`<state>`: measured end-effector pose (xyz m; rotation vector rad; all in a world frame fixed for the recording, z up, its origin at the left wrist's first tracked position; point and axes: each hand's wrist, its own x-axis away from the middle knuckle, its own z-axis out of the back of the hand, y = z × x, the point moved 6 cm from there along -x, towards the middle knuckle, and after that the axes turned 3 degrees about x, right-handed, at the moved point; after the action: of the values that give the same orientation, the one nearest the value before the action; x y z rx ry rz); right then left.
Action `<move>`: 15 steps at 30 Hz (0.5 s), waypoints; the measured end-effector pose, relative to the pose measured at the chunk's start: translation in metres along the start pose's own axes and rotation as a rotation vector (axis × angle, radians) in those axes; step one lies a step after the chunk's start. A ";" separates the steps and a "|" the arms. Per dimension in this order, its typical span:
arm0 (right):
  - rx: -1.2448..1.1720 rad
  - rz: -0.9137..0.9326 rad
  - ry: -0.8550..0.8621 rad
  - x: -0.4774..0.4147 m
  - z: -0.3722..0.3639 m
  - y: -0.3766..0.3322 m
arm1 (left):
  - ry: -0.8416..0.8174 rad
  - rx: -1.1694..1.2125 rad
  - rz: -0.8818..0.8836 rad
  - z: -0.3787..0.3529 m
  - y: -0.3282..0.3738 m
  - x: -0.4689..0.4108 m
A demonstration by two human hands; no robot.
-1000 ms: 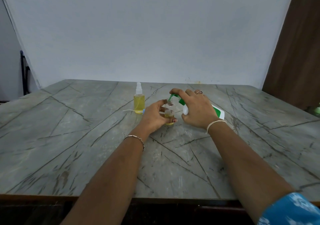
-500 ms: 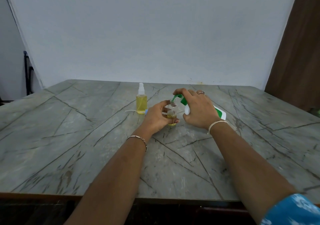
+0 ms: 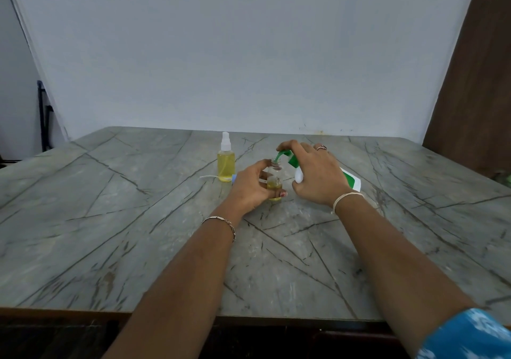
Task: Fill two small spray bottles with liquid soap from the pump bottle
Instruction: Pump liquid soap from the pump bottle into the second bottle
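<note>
1. The left hand (image 3: 249, 188) grips the uncapped spray bottle (image 3: 274, 177), with fingers and thumb curled round its clear body. The bottle stands upright on the marble-patterned table (image 3: 138, 234). The grip looks the same as 0.5 s ago.
2. The right hand (image 3: 318, 177) grips the pump bottle (image 3: 352, 181), which is tilted so that its white and green body sticks out past the far right side of the hand. The forefinger lies over the green pump head (image 3: 283, 154), whose spout sits at the mouth of the uncapped spray bottle. That pose also matches 0.5 s ago. Whether the finger has pressed any lower cannot be told.
3. Yellow soap fills the lower part of the uncapped spray bottle, showing between the left fingers. Its level shows no clear change from the earlier frames.
4. The capped spray bottle (image 3: 226, 162) stands upright just beyond and left of the left hand, apart from it. It is yellow nearly to the shoulder under a white spray head, and it has not moved.
5. A thin white tube (image 3: 208, 176) lies on the table left of the left hand, at the foot of the capped spray bottle. It is in the same place as before.
6. Compared with 1.0 s ago, hands and bottles all sit slightly further right in the view. Their places relative to each other are unchanged.
7. A bracelet (image 3: 221, 221) circles the left wrist, and a pale string band (image 3: 345, 199) circles the right.
</note>
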<state>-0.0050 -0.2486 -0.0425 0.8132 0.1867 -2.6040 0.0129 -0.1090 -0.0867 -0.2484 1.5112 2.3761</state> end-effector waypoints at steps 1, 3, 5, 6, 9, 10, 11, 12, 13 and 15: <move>0.015 0.003 0.000 0.000 0.000 0.000 | 0.003 -0.006 -0.003 0.000 0.000 0.000; 0.074 0.019 -0.003 0.001 0.000 0.000 | 0.010 -0.001 -0.005 0.000 0.000 0.000; 0.133 0.044 -0.005 0.002 -0.001 0.001 | 0.011 -0.004 -0.006 0.000 0.000 0.000; 0.153 0.056 -0.004 0.003 -0.001 0.001 | 0.009 -0.012 -0.009 0.000 0.000 -0.001; 0.171 0.068 -0.006 0.003 0.000 0.002 | 0.003 -0.010 -0.010 -0.001 -0.002 -0.002; 0.159 0.062 -0.010 0.003 0.000 0.002 | 0.003 -0.008 -0.009 -0.001 -0.002 -0.002; 0.148 0.053 -0.014 0.003 0.000 0.002 | 0.005 -0.010 -0.009 0.000 -0.002 -0.002; 0.139 0.043 -0.016 0.002 -0.001 0.002 | 0.005 -0.007 -0.010 0.000 -0.002 -0.002; 0.131 0.033 -0.012 0.002 -0.001 0.001 | 0.003 0.000 -0.010 0.000 -0.003 -0.002; 0.110 0.020 -0.001 0.000 -0.002 0.001 | -0.001 0.016 -0.012 -0.001 -0.003 -0.002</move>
<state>-0.0039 -0.2488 -0.0445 0.8472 0.0350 -2.6148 0.0160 -0.1093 -0.0887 -0.2512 1.5232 2.3539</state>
